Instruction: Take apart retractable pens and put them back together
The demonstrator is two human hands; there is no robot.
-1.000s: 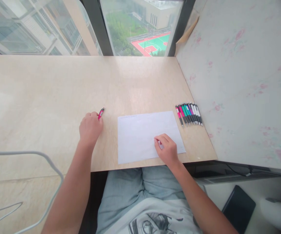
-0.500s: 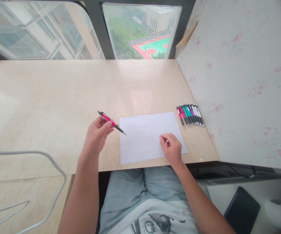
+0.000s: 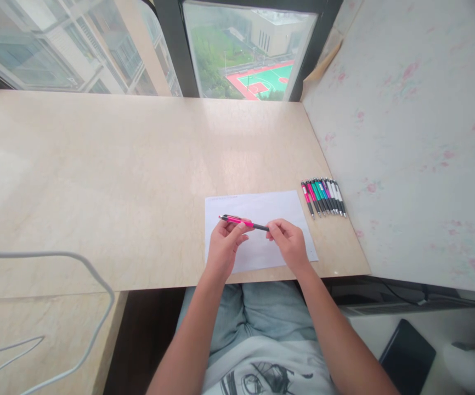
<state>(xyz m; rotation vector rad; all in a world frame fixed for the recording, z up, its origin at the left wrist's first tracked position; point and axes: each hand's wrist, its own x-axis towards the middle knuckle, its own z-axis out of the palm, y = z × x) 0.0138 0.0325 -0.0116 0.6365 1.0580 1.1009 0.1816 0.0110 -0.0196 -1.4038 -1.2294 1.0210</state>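
A pink and black pen (image 3: pixel 241 222) lies level in the air over a white sheet of paper (image 3: pixel 258 206) on the beige table (image 3: pixel 118 181). My left hand (image 3: pixel 224 248) grips the pen's pink barrel between thumb and fingers. My right hand (image 3: pixel 289 242) pinches the pen's dark tip end, fingers closed. Both hands hover over the near part of the sheet, close together.
A row of several pens (image 3: pixel 323 196) in pink, green, purple and white lies right of the paper near a floral wall panel (image 3: pixel 410 137). A white wire frame (image 3: pixel 56 307) sits at the near left. Windows run along the table's far edge. A dark tablet (image 3: pixel 406 351) lies low right.
My left hand has carried the pink pen from the bare table at the left over to the paper. My right hand has lifted off the sheet and taken hold of the pen's tip end.
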